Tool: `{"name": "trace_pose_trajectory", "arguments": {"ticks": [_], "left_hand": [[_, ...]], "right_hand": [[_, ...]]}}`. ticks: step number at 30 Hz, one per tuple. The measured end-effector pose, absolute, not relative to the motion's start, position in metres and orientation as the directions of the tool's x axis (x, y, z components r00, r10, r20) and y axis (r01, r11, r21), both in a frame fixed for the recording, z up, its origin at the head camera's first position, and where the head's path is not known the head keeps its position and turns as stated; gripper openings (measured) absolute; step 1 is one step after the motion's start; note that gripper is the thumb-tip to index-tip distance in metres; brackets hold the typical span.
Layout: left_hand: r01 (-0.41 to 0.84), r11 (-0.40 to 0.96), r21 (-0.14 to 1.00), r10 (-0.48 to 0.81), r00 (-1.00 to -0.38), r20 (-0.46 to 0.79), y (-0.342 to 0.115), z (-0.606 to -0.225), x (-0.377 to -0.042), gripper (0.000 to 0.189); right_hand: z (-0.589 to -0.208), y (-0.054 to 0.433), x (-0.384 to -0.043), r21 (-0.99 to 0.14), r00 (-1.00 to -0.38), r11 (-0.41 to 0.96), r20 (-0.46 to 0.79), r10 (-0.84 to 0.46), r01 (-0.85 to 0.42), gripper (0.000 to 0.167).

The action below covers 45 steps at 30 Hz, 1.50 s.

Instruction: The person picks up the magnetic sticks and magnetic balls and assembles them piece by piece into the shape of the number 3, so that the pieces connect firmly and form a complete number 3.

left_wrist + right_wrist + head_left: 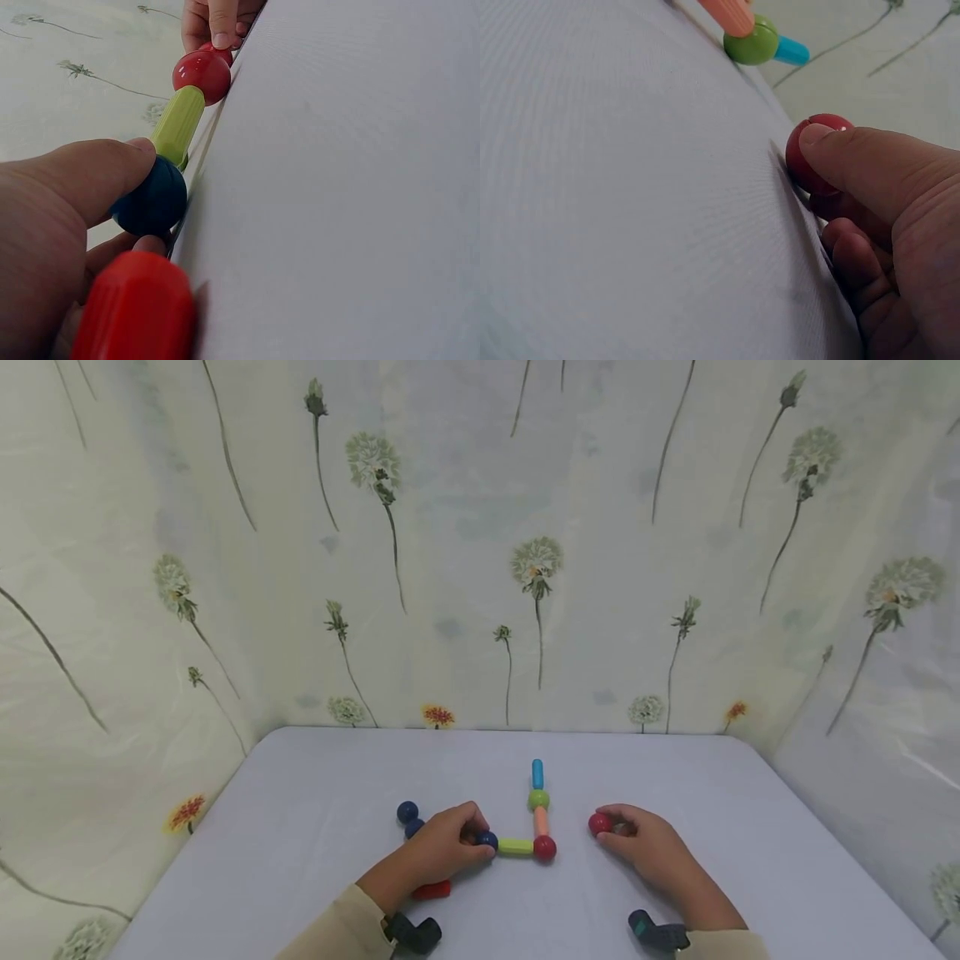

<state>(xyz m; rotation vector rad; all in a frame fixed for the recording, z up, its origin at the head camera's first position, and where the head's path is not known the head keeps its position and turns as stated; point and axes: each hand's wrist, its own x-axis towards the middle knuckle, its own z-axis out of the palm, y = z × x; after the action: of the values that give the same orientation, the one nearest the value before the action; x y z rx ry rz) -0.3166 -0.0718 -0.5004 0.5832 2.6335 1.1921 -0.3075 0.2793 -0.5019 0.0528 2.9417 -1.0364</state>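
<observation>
My left hand [444,843] pinches a dark blue ball [487,841] between thumb and fingers. That ball meets one end of a yellow-green rod [516,847], whose other end joins a red ball [545,848]. From this corner an orange rod [542,822] runs away to a green ball [538,799], with a light blue rod [537,773] beyond it. Off to the right, my right hand [651,845] holds a separate red ball [810,161] with thumb and fingers, at the tabletop. The light blue rod's far end is free.
Two more dark blue balls, one at the back [407,812] and one partly behind my left hand [414,828], lie on the white table [322,793]. A red rod [432,890] sits under my left wrist. A flower-patterned curtain [450,568] stands behind the table.
</observation>
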Motion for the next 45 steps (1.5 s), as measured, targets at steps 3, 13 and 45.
{"name": "trace_pose_trajectory", "arguments": {"ticks": [3, 13, 45], "left_hand": [[0.263, 0.6, 0.755, 0.423, -0.906, -0.022, -0.072, -0.501, -0.317, 0.026], [0.25, 0.612, 0.75, 0.414, -0.909, -0.034, -0.07, -0.499, -0.318, 0.026], [0.251, 0.608, 0.753, 0.415, -0.909, -0.032, -0.073, -0.5, -0.32, 0.027]], "right_hand": [[-0.501, 0.279, -0.308, -0.627, -0.999, 0.777, -0.033, 0.038, 0.05, 0.053], [-0.499, 0.274, -0.307, -0.654, -0.998, 0.754, -0.016, 0.067, 0.061, 0.046], [-0.477, 0.224, -0.382, -0.702, -1.0, 0.712, 0.01, 0.015, 0.004, 0.045]]}}
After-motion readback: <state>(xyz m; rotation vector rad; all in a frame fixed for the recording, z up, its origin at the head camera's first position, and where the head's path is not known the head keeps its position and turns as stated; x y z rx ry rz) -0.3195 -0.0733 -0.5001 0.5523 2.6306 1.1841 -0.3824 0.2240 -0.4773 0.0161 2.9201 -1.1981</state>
